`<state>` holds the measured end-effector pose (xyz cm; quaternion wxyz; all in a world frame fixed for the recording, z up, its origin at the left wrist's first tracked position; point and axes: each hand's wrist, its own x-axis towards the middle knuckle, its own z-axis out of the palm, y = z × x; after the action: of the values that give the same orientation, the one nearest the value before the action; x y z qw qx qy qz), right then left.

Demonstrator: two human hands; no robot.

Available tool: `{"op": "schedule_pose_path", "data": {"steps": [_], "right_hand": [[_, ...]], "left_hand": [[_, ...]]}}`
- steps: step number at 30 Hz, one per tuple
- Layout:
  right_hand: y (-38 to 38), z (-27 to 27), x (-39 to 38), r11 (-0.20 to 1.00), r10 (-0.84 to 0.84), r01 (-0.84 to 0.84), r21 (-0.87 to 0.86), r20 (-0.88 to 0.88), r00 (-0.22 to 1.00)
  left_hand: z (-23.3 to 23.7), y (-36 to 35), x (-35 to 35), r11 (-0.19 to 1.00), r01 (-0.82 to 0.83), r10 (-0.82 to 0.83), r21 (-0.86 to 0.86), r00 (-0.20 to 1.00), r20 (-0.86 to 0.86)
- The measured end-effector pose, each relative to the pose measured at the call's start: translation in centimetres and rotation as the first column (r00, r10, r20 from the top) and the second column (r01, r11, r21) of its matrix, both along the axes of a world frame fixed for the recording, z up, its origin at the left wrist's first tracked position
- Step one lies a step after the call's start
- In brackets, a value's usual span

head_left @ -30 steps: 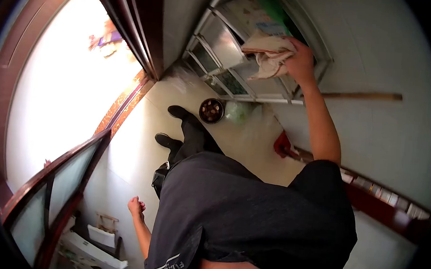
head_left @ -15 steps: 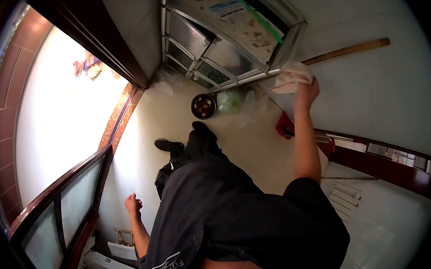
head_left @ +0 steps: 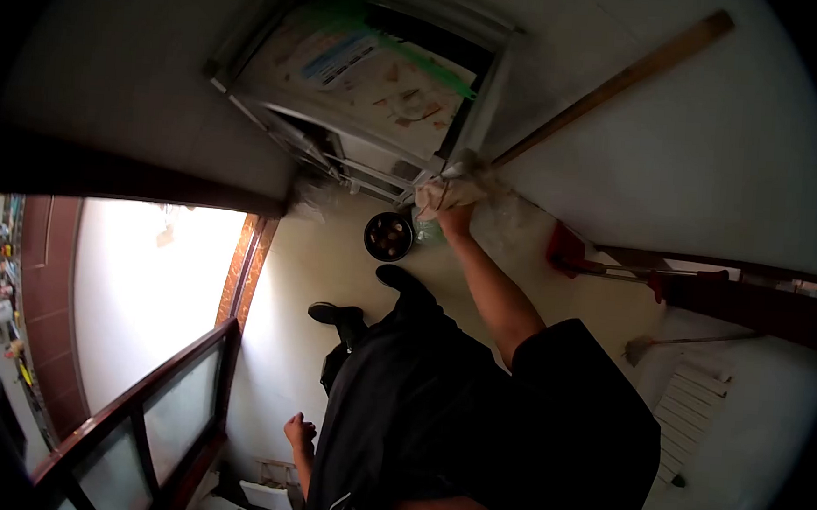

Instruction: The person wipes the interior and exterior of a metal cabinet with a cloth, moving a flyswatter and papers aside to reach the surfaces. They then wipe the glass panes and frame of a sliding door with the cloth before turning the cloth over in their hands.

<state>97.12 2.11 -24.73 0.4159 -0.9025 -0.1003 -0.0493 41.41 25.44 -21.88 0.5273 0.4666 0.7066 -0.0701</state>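
My right hand (head_left: 457, 219) is closed round a crumpled pale cloth (head_left: 446, 194), held against the front corner of a metal-framed cabinet (head_left: 477, 133). A patterned board with a green strip (head_left: 420, 64) forms the cabinet's top. Just below the cloth, a green plastic bag (head_left: 426, 232) partly shows on the floor. My left hand (head_left: 299, 431) hangs low at my side with its fingers curled, near the glass-panelled door; what it holds, if anything, is too small to make out.
A black bowl with roundish items (head_left: 389, 237) stands on the floor ahead of my shoes. A wooden pole (head_left: 625, 81) leans against the wall. Rightward are a red dustpan (head_left: 568, 251), a broom (head_left: 639, 349) and a white slatted rack (head_left: 692, 413). The dark-framed door (head_left: 141, 426) stands left.
My right hand and the cloth have moved left and down, from beside the cabinet to its front corner. The view has turned and darkened. My left hand stays low with curled fingers.
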Motion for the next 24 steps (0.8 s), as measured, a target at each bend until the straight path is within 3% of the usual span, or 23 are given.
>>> {"op": "schedule_pose_path", "data": {"steps": [2,3,5,7,9,10,11,13,14,15,17,18,21,23,24], "right_hand": [[-0.6,-4.7,0.3,0.990,0.067,-0.063,-0.129,0.030,0.997],[-0.9,-5.2,0.8,0.993,0.050,-0.046,-0.112,0.033,0.998],[-1.3,-5.6,2.1,0.954,0.077,-0.066,-0.292,0.026,0.997],[-1.9,-3.3,2.8,0.968,0.024,-0.015,-0.249,0.035,0.999],[-3.1,-2.5,3.5,0.982,0.068,-0.058,0.178,-0.050,0.996],[-3.1,1.9,3.1,0.972,-0.037,0.089,0.217,-0.234,0.972],[-3.4,3.5,3.8,0.969,-0.054,0.109,0.223,-0.237,0.970],[-3.5,5.1,6.2,0.811,-0.017,0.364,0.459,-0.603,0.798],[-2.8,4.1,6.3,0.683,-0.191,0.461,0.567,-0.470,0.862],[-3.4,4.0,7.3,0.674,-0.197,0.466,0.573,-0.468,0.861],[-4.6,3.9,10.0,0.546,0.154,0.458,0.702,-0.621,0.769],[-3.9,6.6,10.8,0.496,0.050,0.485,0.720,-0.581,0.812],[-3.7,9.2,14.1,0.495,0.006,0.409,0.767,-0.474,0.881],[-3.2,7.9,17.8,0.653,-0.120,0.486,0.580,-0.555,0.823],[-3.1,4.6,20.6,0.752,-0.194,0.409,0.518,-0.419,0.887]], "left_hand": [[1.5,-1.1,1.9,0.996,0.079,-0.079,0.035,0.997,-0.009],[2.4,-1.5,3.0,0.991,0.119,-0.118,0.061,0.993,-0.019],[3.2,-1.8,3.9,0.990,0.123,-0.120,0.071,0.992,-0.043],[4.1,-1.8,4.4,0.987,0.138,-0.137,0.077,0.990,-0.011],[4.6,-1.8,5.0,0.979,0.168,-0.164,0.118,0.986,-0.041],[4.9,-1.7,5.4,0.986,0.137,-0.138,0.095,0.990,0.007],[4.4,-1.1,4.9,0.979,0.184,-0.186,0.092,0.983,0.013],[5.1,-1.2,6.1,0.979,0.174,-0.171,0.110,0.984,-0.039],[3.6,-0.2,4.6,0.975,0.187,-0.183,0.118,0.982,-0.038],[1.0,1.0,2.2,0.986,0.128,-0.124,0.106,0.991,-0.040],[1.0,1.4,1.8,0.993,0.065,-0.061,0.099,0.997,-0.042],[4.7,-0.2,5.4,0.977,0.139,-0.133,0.159,0.990,-0.048],[7.5,-1.7,7.5,0.956,0.206,-0.196,0.207,0.978,-0.070],[7.4,-1.7,6.8,0.960,0.195,-0.181,0.199,0.980,-0.085],[7.0,-1.8,6.2,0.968,0.168,-0.157,0.185,0.985,-0.073]]}}
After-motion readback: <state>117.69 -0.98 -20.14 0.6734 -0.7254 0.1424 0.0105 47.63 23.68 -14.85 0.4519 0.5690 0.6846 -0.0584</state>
